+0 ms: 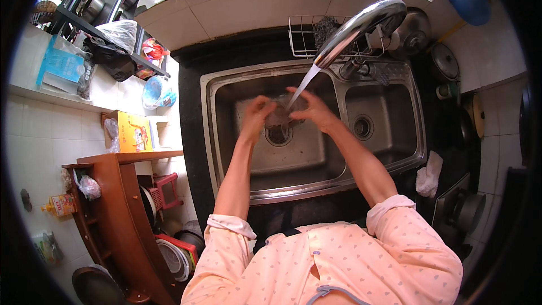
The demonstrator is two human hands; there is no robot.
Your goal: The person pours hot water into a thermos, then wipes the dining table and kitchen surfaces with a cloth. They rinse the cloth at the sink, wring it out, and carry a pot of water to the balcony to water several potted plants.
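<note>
Over the large basin of a stainless-steel double sink [296,173], my left hand [255,116] and my right hand [315,112] hold a clear container [279,116] between them. Motion blur and see-through walls hide its exact shape. My left fingers are at its left side; my right thumb and fingers spread at its right side. From the chrome gooseneck faucet [364,19], a stream of water [305,80] falls onto the container between my hands. Partly below it is the large basin's drain [279,137].
Behind the sink stands a wire rack [301,36] with a steel wool scourer [326,31]. A metal pot lid [444,61] and a white cloth [429,175] lie to the right. The small basin [381,135] adjoins the large one. A wooden cabinet [123,203] stands left.
</note>
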